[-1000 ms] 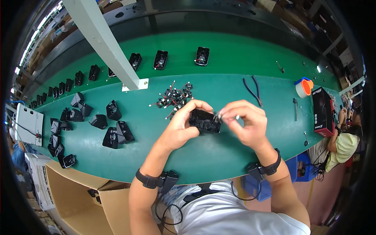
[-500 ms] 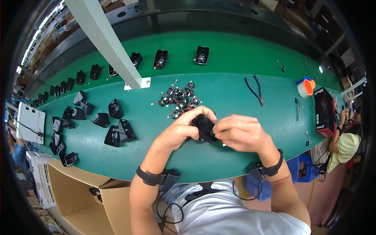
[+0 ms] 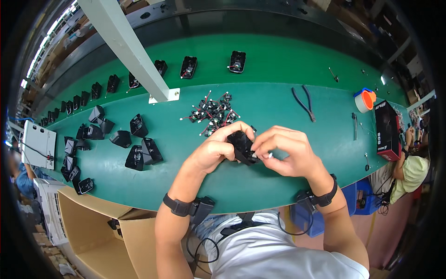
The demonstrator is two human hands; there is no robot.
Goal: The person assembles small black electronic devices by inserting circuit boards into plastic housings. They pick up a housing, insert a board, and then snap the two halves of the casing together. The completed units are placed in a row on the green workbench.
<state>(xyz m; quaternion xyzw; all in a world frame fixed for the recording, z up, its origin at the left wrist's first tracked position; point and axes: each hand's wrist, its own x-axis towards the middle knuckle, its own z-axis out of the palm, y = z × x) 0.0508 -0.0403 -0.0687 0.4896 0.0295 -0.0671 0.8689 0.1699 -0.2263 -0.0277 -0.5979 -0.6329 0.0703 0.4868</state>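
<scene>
Over the near part of the bench, my left hand (image 3: 216, 149) wraps round a black plastic housing (image 3: 241, 145) and holds it tilted, open side up. Fingers of my right hand (image 3: 290, 149) are bent together at the housing's right edge. A small white connector (image 3: 270, 155) shows between its thumb and fingertips; whether a wire runs from it into the housing is too small to tell. Just beyond my left hand lies a pile of small black parts (image 3: 213, 111) with red and black wires and white plugs.
Several empty black housings (image 3: 121, 138) stand left on the green bench (image 3: 186, 190). More housings with wires (image 3: 237, 61) line the green strip beyond. Pliers (image 3: 304, 103), an orange-and-blue cup (image 3: 364, 99) and a black-red box (image 3: 387, 130) lie right. A metal post (image 3: 125, 46) rises far left.
My right thumb and fingers have shifted at the housing's edge. The white connector, which hung below the fingers, now sits higher, between thumb and fingertips. My left hand keeps its hold.
</scene>
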